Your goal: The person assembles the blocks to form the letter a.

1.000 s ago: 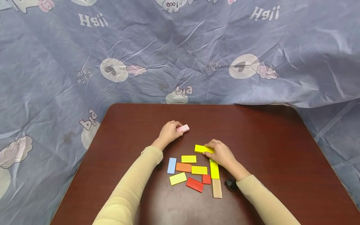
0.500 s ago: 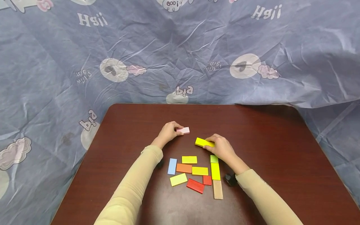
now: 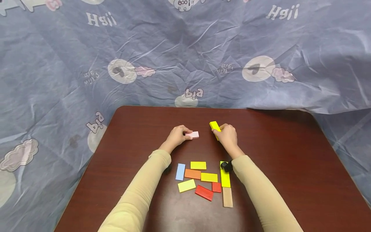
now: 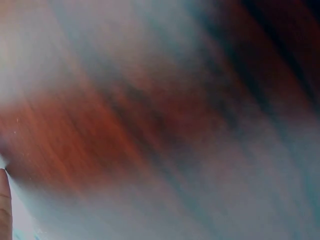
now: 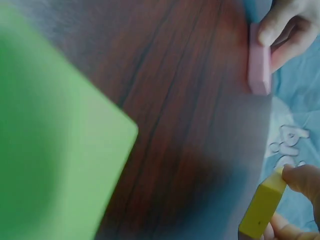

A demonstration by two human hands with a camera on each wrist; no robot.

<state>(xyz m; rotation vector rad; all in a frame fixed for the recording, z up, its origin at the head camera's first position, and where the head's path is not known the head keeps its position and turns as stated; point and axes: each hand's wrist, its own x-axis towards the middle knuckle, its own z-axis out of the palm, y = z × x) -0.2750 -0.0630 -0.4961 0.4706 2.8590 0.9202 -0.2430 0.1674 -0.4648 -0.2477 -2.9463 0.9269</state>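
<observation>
the left wrist view gives mostly blurred counter (image 4: 75,140) and a sliver of the left hand (image 4: 5,210); the right wrist view has, up close, a green block (image 5: 60,140) that a black wrist camera (image 3: 225,166) partly covers in the head view. the left arm (image 3: 139,190) and right arm (image 3: 263,193) stretch forward, slanting inward. the left fingers are clamped on a pink block (image 3: 195,135); the right hand (image 3: 228,137) has its fingers clamped on a yellow block (image 3: 214,126), to the pink one's right, both beyond the other blocks (image 3: 192,174).
</observation>
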